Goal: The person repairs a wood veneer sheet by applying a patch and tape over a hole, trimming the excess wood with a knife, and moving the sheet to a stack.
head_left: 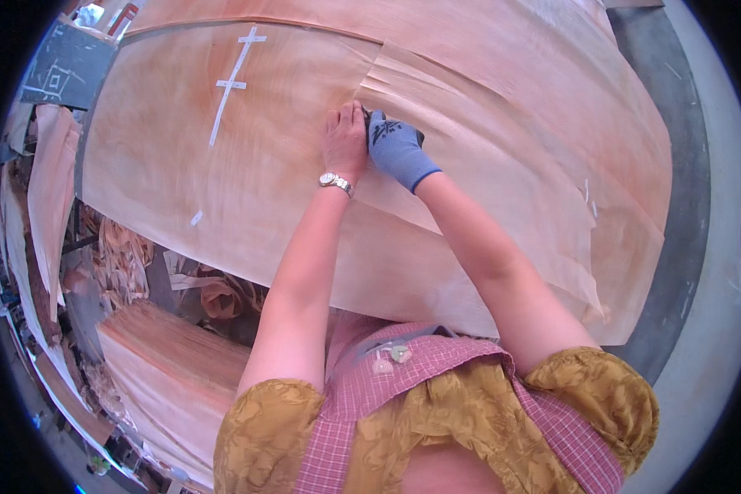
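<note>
A wide sheet of thin reddish-tan wood veneer point(165, 156) lies in front of me. On its right part rests a second, wrinkled veneer sheet point(502, 189), its left edge running under my hands. My bare left hand point(346, 144), with a metal wristwatch point(335, 181) on the wrist, presses flat on the veneer beside that edge, fingers pointing away from me. Close against it, my right hand point(398, 150) in a blue and black work glove is closed. A dark bit shows between the two hands, too small to name.
White tape strips point(233, 85) form a line with crossbars on the veneer at the far left. Left of the table are scrap veneer strips point(123, 255) and a stack of veneer sheets point(173, 354). A dark board point(66, 66) stands at the far left corner.
</note>
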`<control>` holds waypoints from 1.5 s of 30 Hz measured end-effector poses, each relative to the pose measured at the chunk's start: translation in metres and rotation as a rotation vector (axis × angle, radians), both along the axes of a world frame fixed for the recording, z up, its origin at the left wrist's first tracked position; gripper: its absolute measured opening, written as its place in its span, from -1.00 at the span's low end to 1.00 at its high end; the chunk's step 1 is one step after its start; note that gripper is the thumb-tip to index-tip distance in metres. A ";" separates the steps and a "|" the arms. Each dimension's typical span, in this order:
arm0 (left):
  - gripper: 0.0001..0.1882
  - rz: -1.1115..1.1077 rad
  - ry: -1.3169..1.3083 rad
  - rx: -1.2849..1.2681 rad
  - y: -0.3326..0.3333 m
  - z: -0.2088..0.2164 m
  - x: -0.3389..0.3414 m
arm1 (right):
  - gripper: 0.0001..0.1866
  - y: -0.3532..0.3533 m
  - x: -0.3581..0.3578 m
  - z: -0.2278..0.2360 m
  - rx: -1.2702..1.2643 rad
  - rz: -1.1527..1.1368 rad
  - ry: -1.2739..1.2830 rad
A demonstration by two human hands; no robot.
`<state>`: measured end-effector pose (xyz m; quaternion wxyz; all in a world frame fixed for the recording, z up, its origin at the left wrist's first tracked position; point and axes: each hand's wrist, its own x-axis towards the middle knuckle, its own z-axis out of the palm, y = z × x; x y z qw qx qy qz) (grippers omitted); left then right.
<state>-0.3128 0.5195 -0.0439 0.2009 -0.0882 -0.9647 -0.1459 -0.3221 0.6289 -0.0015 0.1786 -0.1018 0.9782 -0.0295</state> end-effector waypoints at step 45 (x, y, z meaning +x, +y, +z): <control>-0.09 0.042 -0.457 -0.272 0.081 0.023 0.037 | -0.85 0.646 0.352 0.041 0.190 0.248 -0.060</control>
